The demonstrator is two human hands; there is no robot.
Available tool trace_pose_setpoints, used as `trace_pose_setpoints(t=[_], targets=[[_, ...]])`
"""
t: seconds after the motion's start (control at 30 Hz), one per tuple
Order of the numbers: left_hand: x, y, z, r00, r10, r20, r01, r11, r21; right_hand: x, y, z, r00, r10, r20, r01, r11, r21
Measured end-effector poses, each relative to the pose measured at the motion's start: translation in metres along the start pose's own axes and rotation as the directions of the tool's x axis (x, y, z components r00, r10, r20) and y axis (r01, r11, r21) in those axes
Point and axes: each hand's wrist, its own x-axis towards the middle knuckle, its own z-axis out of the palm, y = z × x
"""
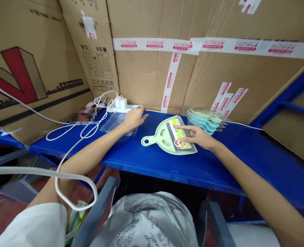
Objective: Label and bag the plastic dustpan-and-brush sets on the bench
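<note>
A pale green dustpan (157,138) lies on the blue table, its handle with a hanging hole pointing left. On its pan sits a small brush with dark bristles (171,136) and a bright yellow-green printed label (183,143). My right hand (198,136) reaches over from the right, thumb and forefinger spread and touching the label. My left hand (134,119) is at the back of the table with its fingers apart, over the edge of some clear plastic bags (113,123) and close to the power strip (131,107). I see nothing held in it.
Behind my right hand lies a stack of blue and green dustpans (204,120) in clear plastic. A white cable (86,132) loops over the table's left side and hangs across my left arm. Taped cardboard (146,79) walls the back and left. Blue metal bars (282,99) stand at right.
</note>
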Motion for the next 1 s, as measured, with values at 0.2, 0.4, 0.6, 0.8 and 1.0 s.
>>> trace_pose_setpoints(t=[0.2,0.4,0.6,0.8,1.0], targets=[[0.012,-0.058,-0.022,0.938,-0.311,0.154,0.216,0.87,0.442,0.003,0.0,-0.012,0.943,-0.094,-0.318,0.125,0.989,0.078],[0.014,-0.043,-0.014,0.909,-0.155,0.387,0.041,0.957,0.286,0.004,-0.002,-0.017,0.891,-0.122,-0.438,0.184,0.978,0.101],[0.017,-0.045,-0.01,0.932,0.067,0.357,-0.092,0.994,0.053,0.005,0.0,-0.023,0.871,-0.116,-0.478,0.176,0.981,0.082],[0.019,-0.048,-0.01,0.916,0.025,0.4,-0.061,0.995,0.078,0.006,0.0,-0.021,0.873,-0.124,-0.471,0.188,0.978,0.091],[-0.003,0.005,-0.016,0.778,0.48,0.405,-0.324,0.86,-0.395,0.0,-0.006,-0.028,0.885,-0.144,-0.443,0.178,0.983,0.035]])
